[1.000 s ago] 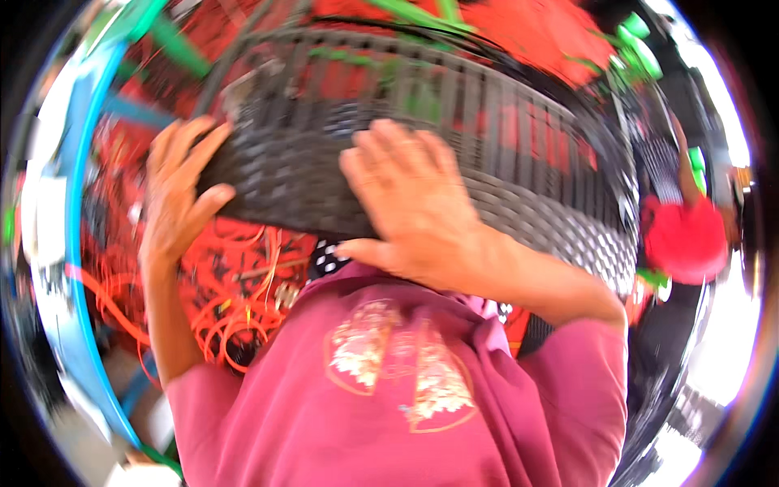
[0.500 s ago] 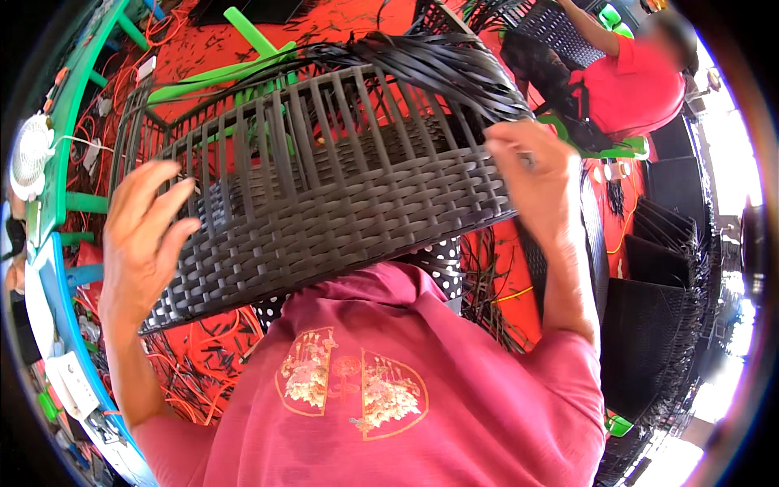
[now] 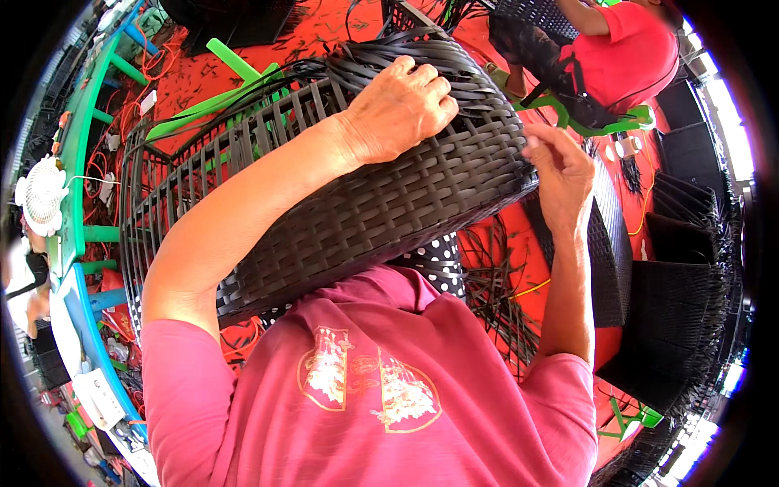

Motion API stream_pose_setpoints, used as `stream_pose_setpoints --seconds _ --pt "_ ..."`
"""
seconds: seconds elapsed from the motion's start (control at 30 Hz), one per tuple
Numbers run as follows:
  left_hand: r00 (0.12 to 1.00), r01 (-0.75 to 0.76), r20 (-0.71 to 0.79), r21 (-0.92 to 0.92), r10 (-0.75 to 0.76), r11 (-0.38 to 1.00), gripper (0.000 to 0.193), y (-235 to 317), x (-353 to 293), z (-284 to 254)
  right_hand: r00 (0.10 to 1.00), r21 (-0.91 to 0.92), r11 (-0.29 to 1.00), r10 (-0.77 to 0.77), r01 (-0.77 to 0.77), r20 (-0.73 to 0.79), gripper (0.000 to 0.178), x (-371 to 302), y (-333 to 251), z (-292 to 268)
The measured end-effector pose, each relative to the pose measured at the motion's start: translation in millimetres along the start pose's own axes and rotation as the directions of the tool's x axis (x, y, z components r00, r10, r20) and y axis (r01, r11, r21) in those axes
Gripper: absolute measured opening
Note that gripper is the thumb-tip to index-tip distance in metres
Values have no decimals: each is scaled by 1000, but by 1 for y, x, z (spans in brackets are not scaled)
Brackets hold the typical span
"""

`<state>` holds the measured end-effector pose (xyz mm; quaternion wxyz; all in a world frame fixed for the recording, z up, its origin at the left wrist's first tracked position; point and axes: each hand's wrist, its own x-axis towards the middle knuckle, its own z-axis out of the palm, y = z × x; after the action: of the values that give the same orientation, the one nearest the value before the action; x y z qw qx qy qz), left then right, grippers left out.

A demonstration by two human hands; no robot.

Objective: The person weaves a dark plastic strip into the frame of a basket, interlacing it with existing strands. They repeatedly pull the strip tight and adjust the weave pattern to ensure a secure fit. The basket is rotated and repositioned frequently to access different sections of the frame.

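Observation:
A half-woven dark brown wicker frame [image 3: 357, 207] lies across my lap, tilted up to the right. Its near side is closely woven from flat plastic strips, while bare upright strips show toward the upper left. Over its far top edge hangs a bundle of long loose black strips [image 3: 369, 61]. My left hand [image 3: 402, 109] is across the frame's upper edge beside that bundle, fingers curled; what they hold is hidden. At the right end corner my right hand [image 3: 564, 166] has thumb and fingertips together, and I cannot make out anything between them.
Bright green legs [image 3: 235, 65] stand behind the frame on a red floor [image 3: 324, 23] strewn with strip scraps. A co-worker in a red shirt [image 3: 633, 57] sits at the upper right. Dark woven panels [image 3: 661, 325] line the right; a white fan [image 3: 42, 195] is at left.
My left hand has moved from the frame's left end across to its upper right, and its fingers have curled. My right hand has shifted slightly right and down. The frame's right end now shows fuller weave.

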<state>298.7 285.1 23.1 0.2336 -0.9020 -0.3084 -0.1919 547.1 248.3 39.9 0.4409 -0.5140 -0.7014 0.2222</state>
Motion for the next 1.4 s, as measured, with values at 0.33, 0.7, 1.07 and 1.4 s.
stream_pose_setpoints --seconds 0.33,0.7,1.07,1.4 --pt "971 14 -240 17 -9 1000 15 12 8 -22 913 -199 909 -309 366 265 13 17 -31 25" --pt "841 526 371 -385 -395 758 25 -1 -7 -37 741 -328 681 -493 655 456 17 36 -26 65" --pt "903 401 342 -457 -259 794 22 -68 -66 -115 738 83 863 -472 498 483 21 60 -40 48" --pt "917 397 326 -799 -230 451 23 -65 -81 -137 781 330 928 -334 173 528 43 72 -67 -12"
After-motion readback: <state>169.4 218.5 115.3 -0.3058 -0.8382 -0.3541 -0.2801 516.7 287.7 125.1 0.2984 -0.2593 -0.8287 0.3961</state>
